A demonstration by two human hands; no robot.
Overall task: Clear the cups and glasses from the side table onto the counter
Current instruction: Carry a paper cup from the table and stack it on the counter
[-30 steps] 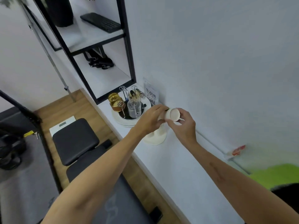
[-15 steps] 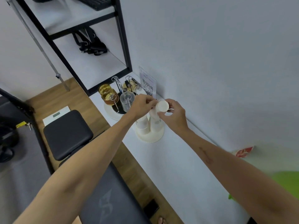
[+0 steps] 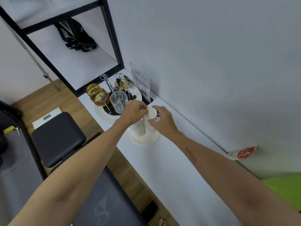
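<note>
While both forearms reach in from the 6 o'clock edge, the left hand [image 3: 132, 111] and the right hand [image 3: 162, 120] meet over a white cup rack [image 3: 145, 138] standing on the white counter [image 3: 171, 168]. Between them is a small white cup [image 3: 151, 113]. Its long axis lies roughly level, with the round face turned toward the camera and the other end pointing toward 12 o'clock. The left fingers curl onto its 9 o'clock side; the right thumb and fingers pinch it from 3 o'clock. A thin rack post [image 3: 144, 127] rises just below the cup. Whether the cup touches the post cannot be told.

Compared with half a second ago, the cup sits in the same two-handed grip above the rack; the view has shifted slightly.

At 11 o'clock of the hands, a round white tray [image 3: 104, 115] carries a clear glass [image 3: 118, 101] and an amber glass [image 3: 96, 94] on wire holders. A QR-code sign [image 3: 140, 84] stands at 12 o'clock. The left hand hides the cups lower on the rack.
</note>
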